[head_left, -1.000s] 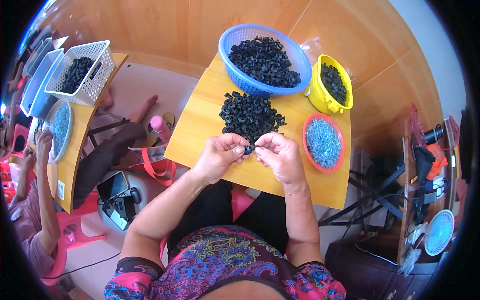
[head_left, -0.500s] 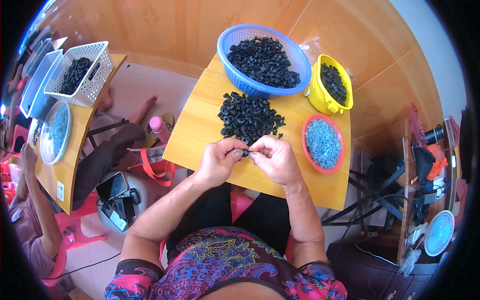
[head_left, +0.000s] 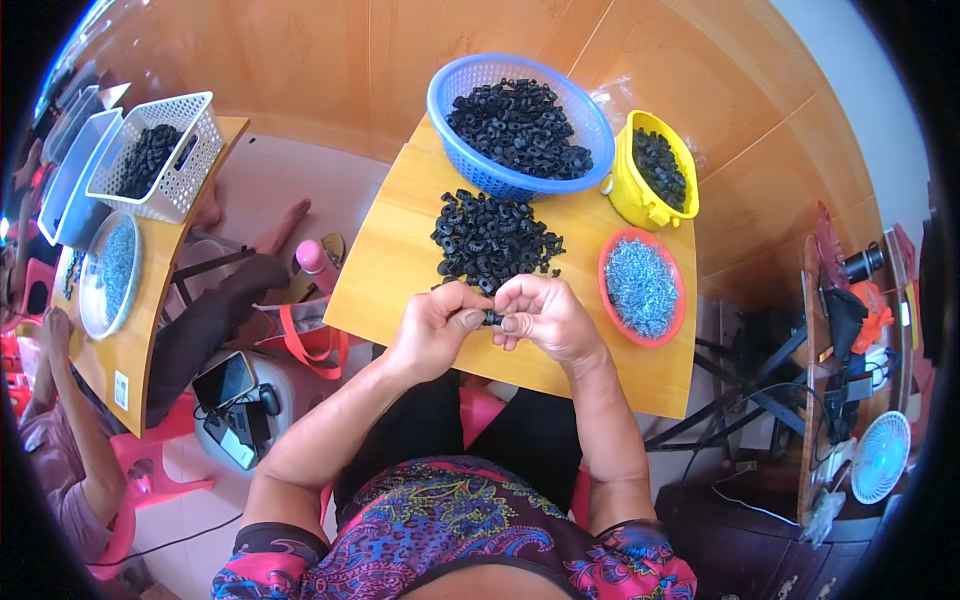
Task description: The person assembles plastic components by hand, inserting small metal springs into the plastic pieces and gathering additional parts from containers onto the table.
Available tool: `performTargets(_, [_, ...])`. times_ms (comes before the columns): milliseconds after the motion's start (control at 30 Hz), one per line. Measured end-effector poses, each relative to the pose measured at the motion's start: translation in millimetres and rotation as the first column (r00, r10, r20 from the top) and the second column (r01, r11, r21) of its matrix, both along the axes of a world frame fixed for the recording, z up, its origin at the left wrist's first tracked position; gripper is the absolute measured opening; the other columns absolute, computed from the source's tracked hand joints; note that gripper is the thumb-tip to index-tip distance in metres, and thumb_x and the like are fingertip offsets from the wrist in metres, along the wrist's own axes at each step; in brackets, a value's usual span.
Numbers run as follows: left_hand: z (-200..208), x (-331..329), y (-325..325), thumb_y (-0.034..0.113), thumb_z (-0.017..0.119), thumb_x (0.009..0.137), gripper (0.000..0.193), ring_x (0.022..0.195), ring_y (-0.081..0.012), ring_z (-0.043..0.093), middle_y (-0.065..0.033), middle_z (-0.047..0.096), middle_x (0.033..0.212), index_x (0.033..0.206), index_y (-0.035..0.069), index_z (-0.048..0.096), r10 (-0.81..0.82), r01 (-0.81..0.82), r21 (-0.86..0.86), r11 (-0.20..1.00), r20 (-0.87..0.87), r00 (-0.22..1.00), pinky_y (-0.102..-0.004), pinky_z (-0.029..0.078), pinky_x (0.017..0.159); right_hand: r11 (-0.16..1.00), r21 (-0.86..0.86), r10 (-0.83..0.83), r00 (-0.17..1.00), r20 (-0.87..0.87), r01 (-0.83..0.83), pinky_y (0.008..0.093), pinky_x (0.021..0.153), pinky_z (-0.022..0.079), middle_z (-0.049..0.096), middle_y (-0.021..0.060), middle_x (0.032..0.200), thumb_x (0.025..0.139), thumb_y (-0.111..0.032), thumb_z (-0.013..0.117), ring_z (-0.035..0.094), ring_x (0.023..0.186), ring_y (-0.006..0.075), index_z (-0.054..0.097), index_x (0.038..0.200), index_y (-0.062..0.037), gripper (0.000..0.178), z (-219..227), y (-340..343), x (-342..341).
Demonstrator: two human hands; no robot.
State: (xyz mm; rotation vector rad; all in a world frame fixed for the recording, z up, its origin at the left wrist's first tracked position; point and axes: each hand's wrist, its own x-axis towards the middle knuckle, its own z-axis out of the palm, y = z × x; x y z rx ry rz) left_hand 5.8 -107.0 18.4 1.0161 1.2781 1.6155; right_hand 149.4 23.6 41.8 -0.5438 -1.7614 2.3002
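Note:
A small black plastic part (head_left: 491, 317) is pinched between my two hands, just above the near part of the wooden table (head_left: 390, 265). My left hand (head_left: 436, 330) grips it with thumb and forefinger. From the other side, my right hand (head_left: 545, 318) holds it with the thumb and fingertips; its finer shape is too small to make out. Right beyond my fingers lies a loose pile of black plastic parts (head_left: 492, 238). To the right of my right hand sits a red dish (head_left: 606, 262) full of small silvery-blue screws (head_left: 641, 287).
A blue basket (head_left: 470, 170) and a yellow tub (head_left: 628, 195), both holding black parts, stand at the table's far side. At left, another person (head_left: 75, 420) sits by a second table (head_left: 160, 300) with a white basket (head_left: 185, 195). A small fan (head_left: 880, 458) is at right.
My right hand's fingers have shifted around the black part, with the lower fingers now showing beneath it. Both hands stay close together near the pile's front. The view has shifted slightly.

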Motion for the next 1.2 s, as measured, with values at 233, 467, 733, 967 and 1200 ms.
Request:
performTargets(233, [-2,1,2,-0.003,0.055,0.088,0.009,0.081,-0.0126,0.059,-0.0064,0.062,0.084,0.092,-0.003,0.063,-0.070,0.070,-0.004,0.998,-0.032,0.997,-0.0269,0.048,0.075,1.000,-0.029,0.001,1.000,-0.011,-0.001,0.0267,0.065,0.055,0.063,0.0071,0.079,0.082,-0.008,0.069,0.066,0.074,0.0165,0.060,0.090,0.0015,0.016,0,-3,5])
performTargets(467, [-7,9,5,-0.003,0.055,0.087,0.009,0.079,-0.0130,0.059,-0.0076,0.063,0.083,0.091,-0.002,0.064,-0.081,0.083,0.010,0.996,-0.130,0.988,-0.0267,0.048,0.073,0.999,-0.030,0.026,0.999,-0.028,-0.027,0.0264,0.065,0.055,0.064,0.0082,0.080,0.083,-0.007,0.068,0.066,0.073,0.0162,0.061,0.084,0.0024,0.011,-12,-3,9])
performTargets(733, [-13,9,11,0.002,0.055,0.088,0.019,0.081,-0.0142,0.059,-0.0092,0.064,0.088,0.106,-0.003,0.062,-0.094,0.077,-0.073,0.994,-0.266,0.959,-0.0274,0.047,0.076,0.981,0.188,-0.081,0.980,0.184,0.046,0.0256,0.060,0.053,0.065,0.0114,0.075,0.088,-0.007,0.059,0.065,0.066,0.0165,0.062,0.090,0.0047,0.012,5,3,22])
performTargets(967, [-13,-4,11,0.003,0.062,0.085,0.023,0.074,-0.0163,0.060,-0.0107,0.063,0.085,0.106,-0.005,0.060,0.172,-0.199,-0.025,0.980,-0.403,0.899,-0.0284,0.049,0.068,0.823,0.058,-0.562,0.825,-0.054,0.565,0.0253,0.055,0.050,0.065,0.0123,0.071,0.086,-0.010,0.057,0.061,0.057,0.0162,0.060,0.079,-0.0001,0.013,38,142,61])
performTargets(1200, [4,-28,10,0.011,0.073,0.073,0.022,0.075,-0.0340,0.061,-0.0174,0.062,0.084,0.087,-0.002,0.062,-0.039,-0.228,-0.215,0.950,-0.804,0.593,-0.0378,0.050,0.069,0.514,0.295,-0.844,0.537,0.006,0.805,0.0260,0.055,0.053,0.062,0.0092,0.079,0.089,-0.021,0.062,0.061,0.062,0.0153,0.060,0.089,0.0032,0.024,61,224,91])
